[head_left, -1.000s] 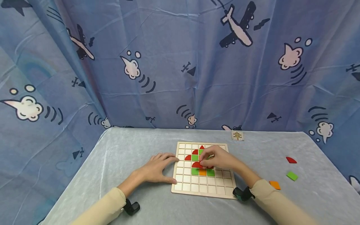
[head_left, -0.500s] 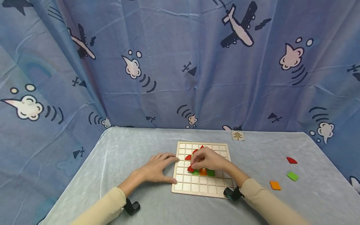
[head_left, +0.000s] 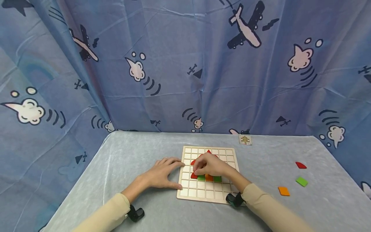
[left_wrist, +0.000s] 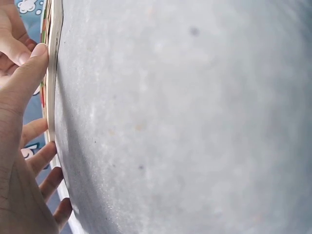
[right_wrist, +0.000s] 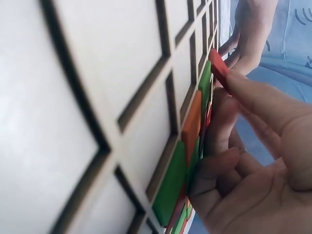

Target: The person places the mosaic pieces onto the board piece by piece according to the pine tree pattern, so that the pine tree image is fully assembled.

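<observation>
A wooden grid board (head_left: 188, 192) lies on the table, with red, green and orange tiles set in some squares. My right hand (head_left: 211, 166) is over its middle, thumb and finger pinching a red quarter-circle tile (right_wrist: 219, 67). That tile is at the left end of a row made of a green tile (head_left: 201, 178), an orange tile (head_left: 209, 178) and another green tile (head_left: 217, 179). The hand hides several tiles behind it. Fingers spread, my left hand (head_left: 162, 174) touches the board's left edge with thumb and fingertips; the left wrist view shows them along the rim.
To the right of the board lie a loose red quarter-circle tile (head_left: 300, 165), a green square tile (head_left: 302, 181) and an orange square tile (head_left: 283, 191). A small patterned card (head_left: 245, 139) sits at the table's back edge, before a blue printed curtain (head_left: 174, 80).
My right hand has moved left across the board with the red quarter-circle tile, from above the orange tile to the left end of that row. The left hand has stayed still.
</observation>
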